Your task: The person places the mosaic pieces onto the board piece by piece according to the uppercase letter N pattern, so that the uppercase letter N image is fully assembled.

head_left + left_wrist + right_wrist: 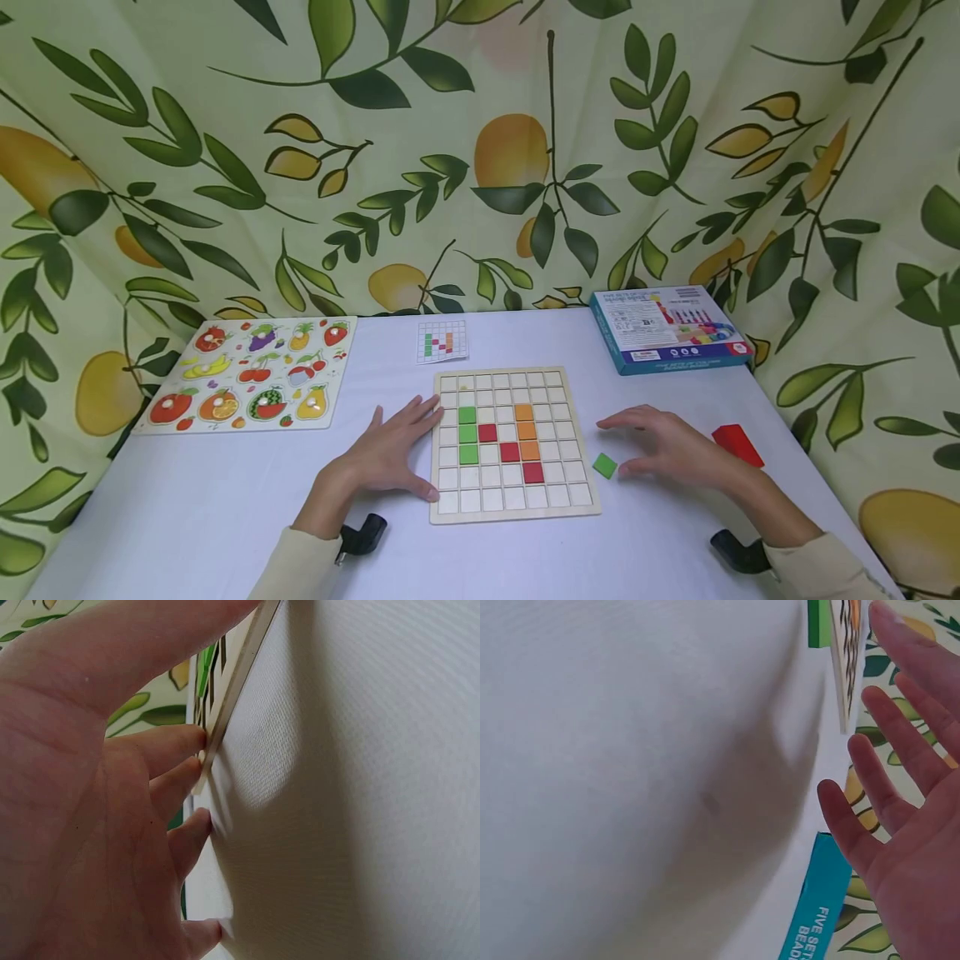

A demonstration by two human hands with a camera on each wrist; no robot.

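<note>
A wooden grid board point(480, 502) lies in the middle of the table, with green tiles point(468, 434), red tiles point(510, 452) and orange tiles point(526, 430) set in its squares. Against the board's left edge my left hand point(386, 447) rests, thumb and fingers spread; the left wrist view shows fingertips touching the wooden rim point(238, 694). To the right of the board, my right hand point(671, 446) hovers with fingers apart and nothing held. Just by its thumb lies a loose green piece point(604, 466), also seen as a green block point(819, 624) in the right wrist view.
A small pattern card point(442, 342) lies behind the board. At the back left is a fruit puzzle board point(247, 375). A blue box point(671, 329) stands at the back right. Red pieces point(738, 446) lie beyond my right wrist. A leaf-print cloth hangs behind.
</note>
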